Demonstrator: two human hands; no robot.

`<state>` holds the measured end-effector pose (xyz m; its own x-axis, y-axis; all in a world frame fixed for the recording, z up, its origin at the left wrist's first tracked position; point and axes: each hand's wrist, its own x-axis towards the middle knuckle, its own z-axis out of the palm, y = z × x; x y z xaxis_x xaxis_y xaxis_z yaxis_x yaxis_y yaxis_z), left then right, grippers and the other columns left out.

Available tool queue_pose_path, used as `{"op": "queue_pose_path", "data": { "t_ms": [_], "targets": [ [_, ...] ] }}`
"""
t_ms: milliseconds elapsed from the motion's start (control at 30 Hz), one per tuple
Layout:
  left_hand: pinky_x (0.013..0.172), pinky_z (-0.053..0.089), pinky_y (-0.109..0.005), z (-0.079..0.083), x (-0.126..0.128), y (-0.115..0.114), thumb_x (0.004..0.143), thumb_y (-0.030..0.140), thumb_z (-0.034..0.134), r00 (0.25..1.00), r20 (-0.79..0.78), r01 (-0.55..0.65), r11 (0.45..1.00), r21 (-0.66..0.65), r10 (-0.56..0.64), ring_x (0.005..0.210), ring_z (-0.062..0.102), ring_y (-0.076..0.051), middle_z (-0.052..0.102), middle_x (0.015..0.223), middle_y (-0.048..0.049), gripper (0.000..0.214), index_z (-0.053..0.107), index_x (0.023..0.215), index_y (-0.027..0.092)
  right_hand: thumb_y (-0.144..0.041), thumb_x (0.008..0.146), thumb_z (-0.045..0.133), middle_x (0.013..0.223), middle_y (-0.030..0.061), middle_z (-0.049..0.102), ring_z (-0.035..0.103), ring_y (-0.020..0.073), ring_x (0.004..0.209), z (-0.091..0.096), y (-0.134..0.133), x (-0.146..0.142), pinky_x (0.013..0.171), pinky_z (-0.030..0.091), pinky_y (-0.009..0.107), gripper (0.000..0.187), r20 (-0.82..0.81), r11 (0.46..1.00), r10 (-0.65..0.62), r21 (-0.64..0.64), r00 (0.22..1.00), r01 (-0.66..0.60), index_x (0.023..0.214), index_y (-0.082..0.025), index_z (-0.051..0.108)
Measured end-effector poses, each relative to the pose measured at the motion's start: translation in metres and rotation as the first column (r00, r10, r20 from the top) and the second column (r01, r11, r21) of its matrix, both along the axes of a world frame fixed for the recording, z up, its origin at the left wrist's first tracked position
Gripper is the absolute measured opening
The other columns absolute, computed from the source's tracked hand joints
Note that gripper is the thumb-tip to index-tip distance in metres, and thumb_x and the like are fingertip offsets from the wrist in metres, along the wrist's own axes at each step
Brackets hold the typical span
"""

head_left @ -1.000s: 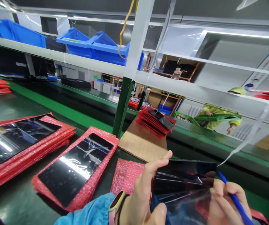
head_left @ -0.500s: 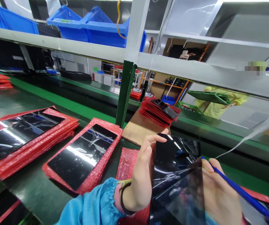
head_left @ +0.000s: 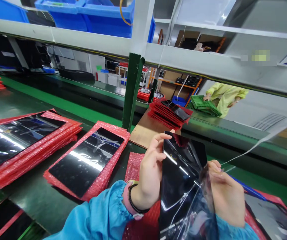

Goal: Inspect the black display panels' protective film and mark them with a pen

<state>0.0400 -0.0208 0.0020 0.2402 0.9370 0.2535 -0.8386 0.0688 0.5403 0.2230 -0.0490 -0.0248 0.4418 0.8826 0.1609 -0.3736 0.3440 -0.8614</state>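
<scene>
My left hand (head_left: 149, 173) grips the left edge of a glossy black screen panel (head_left: 175, 166), fingers curled over its upper left side. The panel is tilted up in front of me. A wrinkled clear film (head_left: 203, 200) hangs loose over its lower right part. At the panel's right edge, my right hand (head_left: 225, 190) is closed with its fingertips on the film. Behind that hand shows a thin blue stick (head_left: 252, 191), close to a grey panel (head_left: 268, 213) on red wrap. Under my left wrist are red bubble-wrap pouches (head_left: 134, 165).
Left of me lie a screen on red bubble wrap (head_left: 87, 161) and a taller stack of red pouches (head_left: 33, 160). More red pouches (head_left: 169, 113) sit on a wooden board (head_left: 142, 131). A green post (head_left: 130, 93) rises ahead. Beyond, a person in yellow (head_left: 227, 95) holds a green crate (head_left: 204, 105).
My right hand has moved off the blue stick's near end to the film at the panel's edge. The film is more crumpled. The person behind has lowered the green crate.
</scene>
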Motion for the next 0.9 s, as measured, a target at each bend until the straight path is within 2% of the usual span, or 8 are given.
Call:
{"op": "queue_pose_path", "data": {
  "t_ms": [100, 233, 433, 667, 900],
  "targets": [
    [0.109, 0.034, -0.042, -0.002, 0.001, 0.005, 0.060, 0.007, 0.045, 0.999, -0.020, -0.028, 1.000, -0.009, 0.027, 0.121, 0.054, -0.025, 0.067, 0.117, -0.0024, 0.042, 0.062, 0.096, 0.020, -0.012, 0.049, 0.059, 0.061, -0.0066, 0.032, 0.039, 0.0086, 0.050, -0.004, 0.002, 0.003, 0.044, 0.046, 0.021, 0.026, 0.053, 0.999, 0.015, 0.035, 0.998, -0.017, 0.061, -0.024, 0.039],
    [0.107, 0.034, -0.039, -0.006, 0.003, 0.010, 0.058, 0.006, 0.044, 0.995, -0.054, -0.083, 0.997, 0.003, 0.083, 0.122, 0.052, -0.025, 0.068, 0.114, -0.0025, 0.046, 0.064, 0.097, 0.020, -0.012, 0.048, 0.056, 0.064, -0.0044, 0.035, 0.049, 0.0126, 0.058, -0.008, 0.004, 0.007, 0.049, 0.050, 0.025, 0.026, 0.067, 0.998, 0.024, 0.057, 0.997, -0.028, 0.061, -0.025, 0.038],
    [0.107, 0.035, -0.040, -0.008, 0.005, 0.015, 0.058, 0.006, 0.045, 0.999, -0.003, -0.040, 0.999, -0.027, 0.040, 0.116, 0.057, -0.024, 0.068, 0.108, -0.0037, 0.046, 0.063, 0.099, 0.018, -0.011, 0.045, 0.058, 0.066, -0.0067, 0.024, 0.042, 0.0106, 0.057, -0.008, 0.003, 0.006, 0.071, 0.058, 0.037, 0.028, 0.011, 0.999, 0.017, 0.033, 1.000, -0.018, 0.063, -0.024, 0.041],
    [0.112, 0.027, -0.035, -0.010, 0.008, 0.018, 0.079, 0.012, 0.050, 0.997, -0.040, -0.068, 0.994, -0.085, 0.064, 0.124, 0.049, -0.021, 0.064, 0.115, -0.0026, 0.022, 0.063, 0.095, 0.020, -0.012, 0.049, 0.062, 0.067, -0.0066, 0.028, 0.036, 0.0083, 0.051, -0.010, 0.003, 0.009, 0.057, 0.054, 0.030, 0.029, -0.043, 0.999, 0.018, -0.048, 0.999, -0.020, 0.064, -0.023, 0.040],
    [0.109, 0.031, -0.030, -0.012, 0.009, 0.021, 0.081, 0.012, 0.053, 0.997, -0.013, -0.075, 0.993, -0.093, 0.074, 0.120, 0.054, -0.019, 0.067, 0.108, -0.0032, 0.019, 0.066, 0.094, 0.018, -0.011, 0.045, 0.076, 0.071, -0.0070, 0.048, 0.051, 0.0071, 0.058, 0.000, -0.007, -0.002, 0.053, 0.052, 0.017, 0.042, -0.138, 0.985, -0.135, -0.130, 0.981, 0.117, 0.074, -0.023, 0.048]
  ]
}}
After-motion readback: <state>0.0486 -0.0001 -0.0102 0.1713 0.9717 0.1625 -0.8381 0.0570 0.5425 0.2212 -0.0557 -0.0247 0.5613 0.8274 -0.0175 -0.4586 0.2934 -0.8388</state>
